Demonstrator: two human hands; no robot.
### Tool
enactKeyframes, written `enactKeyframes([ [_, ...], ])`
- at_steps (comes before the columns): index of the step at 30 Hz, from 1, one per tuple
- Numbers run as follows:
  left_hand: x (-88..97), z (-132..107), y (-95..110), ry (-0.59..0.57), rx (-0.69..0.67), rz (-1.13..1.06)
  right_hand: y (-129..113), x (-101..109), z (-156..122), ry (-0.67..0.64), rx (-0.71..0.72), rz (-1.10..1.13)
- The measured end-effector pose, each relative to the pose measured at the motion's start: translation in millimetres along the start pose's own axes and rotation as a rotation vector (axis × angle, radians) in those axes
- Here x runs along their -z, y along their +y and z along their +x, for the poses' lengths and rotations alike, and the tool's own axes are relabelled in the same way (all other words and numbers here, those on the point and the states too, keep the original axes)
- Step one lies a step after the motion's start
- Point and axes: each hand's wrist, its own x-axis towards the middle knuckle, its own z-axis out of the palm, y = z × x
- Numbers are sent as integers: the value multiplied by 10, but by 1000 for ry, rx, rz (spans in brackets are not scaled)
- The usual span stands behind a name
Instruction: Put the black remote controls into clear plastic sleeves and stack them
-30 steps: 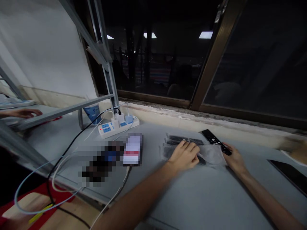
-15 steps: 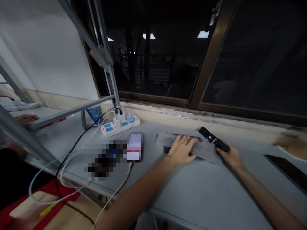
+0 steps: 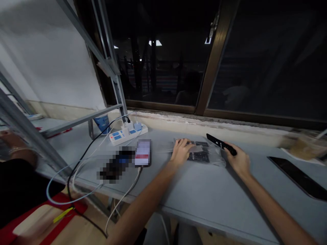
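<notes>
My right hand (image 3: 239,160) is closed round the lower end of a black remote control (image 3: 220,144), raised at a slant over the right end of a clear plastic bag (image 3: 217,159). Inside the bag, which lies on the grey table, are dark flat pieces (image 3: 199,156) with small pale marks, seen through the film. My left hand (image 3: 182,151) rests at the bag's left end, its fingers bent down onto the plastic and partly hiding it.
A phone with a lit screen (image 3: 143,153) is plugged into a cable, beside a pixelated dark object (image 3: 119,165). Behind them are a white power strip (image 3: 129,134) and a blue cup (image 3: 102,123). A dark tablet or phone (image 3: 296,177) lies right. Another person's arm (image 3: 22,149) is at left.
My left hand has shifted from the bag's middle to its left end, uncovering more dark pieces. My right hand has moved slightly left with the remote control, which has turned edge-on.
</notes>
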Motion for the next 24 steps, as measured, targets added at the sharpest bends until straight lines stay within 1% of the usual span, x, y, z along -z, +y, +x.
enactKeyframes([
  [2,16,-8,-5,14,53,-17,-92,68,1,61,56,13],
  [5,6,-13,-25,41,112,-27,-216,139,0,126,187,94],
  [9,-50,-11,-64,56,150,-20,-358,196,-28,168,440,80],
  [12,-75,9,-88,26,170,-15,-428,228,-54,172,591,67],
  [16,-102,52,-114,-8,211,-18,-454,274,-64,161,711,85],
  [21,-164,70,-111,16,255,-9,-466,358,-53,179,802,64],
  [24,-174,65,-90,23,227,4,-503,416,-50,214,836,61],
])
